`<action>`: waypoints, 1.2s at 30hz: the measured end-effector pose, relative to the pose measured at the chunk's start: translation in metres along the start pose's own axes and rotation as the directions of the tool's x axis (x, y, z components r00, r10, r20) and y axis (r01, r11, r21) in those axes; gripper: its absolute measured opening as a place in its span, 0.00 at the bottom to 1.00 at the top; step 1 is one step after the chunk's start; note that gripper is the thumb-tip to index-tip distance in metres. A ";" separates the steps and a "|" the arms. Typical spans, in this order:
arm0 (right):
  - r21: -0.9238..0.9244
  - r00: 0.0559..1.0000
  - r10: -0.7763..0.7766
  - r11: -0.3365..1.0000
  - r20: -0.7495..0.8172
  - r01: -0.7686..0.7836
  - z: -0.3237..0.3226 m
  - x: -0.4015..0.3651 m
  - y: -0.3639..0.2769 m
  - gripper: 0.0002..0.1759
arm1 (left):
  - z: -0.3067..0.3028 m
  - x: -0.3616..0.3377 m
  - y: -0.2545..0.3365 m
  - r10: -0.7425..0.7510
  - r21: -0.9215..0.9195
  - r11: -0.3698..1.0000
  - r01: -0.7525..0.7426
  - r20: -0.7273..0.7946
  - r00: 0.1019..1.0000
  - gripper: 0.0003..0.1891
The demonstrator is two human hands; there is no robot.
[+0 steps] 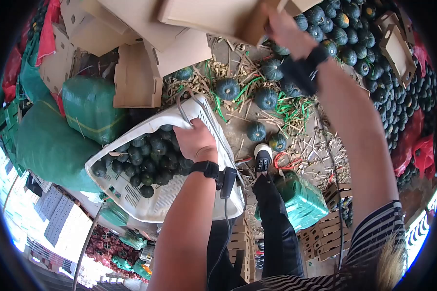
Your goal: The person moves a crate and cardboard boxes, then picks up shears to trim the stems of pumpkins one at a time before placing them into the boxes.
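My left hand [197, 141] is closed on the upper rim of a white plastic crate [216, 119], close to its bent metal handle [181, 107]. The crate is tilted, and many small dark green pumpkins [150, 155] lie together inside it. At the top, my right hand [289, 35] grips the end of a shallow cardboard box [213, 18]; its fingertips are partly hidden behind the cardboard. Both wrists wear black straps with a device. Loose pumpkins [266, 98] sit on the floor between the crate and my right arm.
More cardboard boxes [137, 77] are piled at upper left, beside green wrapped bundles [90, 106]. A large heap of pumpkins [361, 48] fills the right. Dry stems and green string [296, 114] litter the floor. A green wrapped block [301, 201] stands near my shoe [263, 157].
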State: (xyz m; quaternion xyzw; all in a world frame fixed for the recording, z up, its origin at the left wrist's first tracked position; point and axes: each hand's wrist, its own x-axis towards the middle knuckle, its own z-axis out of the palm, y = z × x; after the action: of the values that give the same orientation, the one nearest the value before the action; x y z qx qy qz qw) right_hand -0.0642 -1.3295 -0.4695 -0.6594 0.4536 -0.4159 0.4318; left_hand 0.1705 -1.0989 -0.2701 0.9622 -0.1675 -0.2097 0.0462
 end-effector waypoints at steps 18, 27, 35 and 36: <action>-0.015 0.489 0.861 0.495 0.142 -0.868 0.176 -0.314 -0.329 0.30 | -0.007 0.000 0.002 -0.006 0.030 1.000 0.005 0.057 0.998 0.19; -0.058 0.598 0.794 0.606 0.107 -0.794 0.191 -0.321 -0.301 0.25 | -0.016 0.004 -0.006 0.068 -0.134 0.990 -0.050 0.139 0.988 0.22; -0.609 0.662 0.721 0.436 -0.205 -0.663 0.212 -0.282 -0.301 0.18 | -0.031 0.058 -0.111 0.533 -0.719 0.682 -0.131 0.366 0.763 0.21; -0.611 0.636 0.739 0.401 -0.224 -0.682 0.213 -0.276 -0.308 0.17 | -0.056 0.078 -0.145 0.647 -0.569 0.643 -0.512 0.047 0.761 0.17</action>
State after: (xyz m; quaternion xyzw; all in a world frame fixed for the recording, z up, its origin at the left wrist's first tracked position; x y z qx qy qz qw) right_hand 0.1422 -0.9580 -0.2813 -0.5246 0.7849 0.0193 0.3293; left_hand 0.3049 -0.9880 -0.2732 0.7713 -0.4097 -0.3382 0.3505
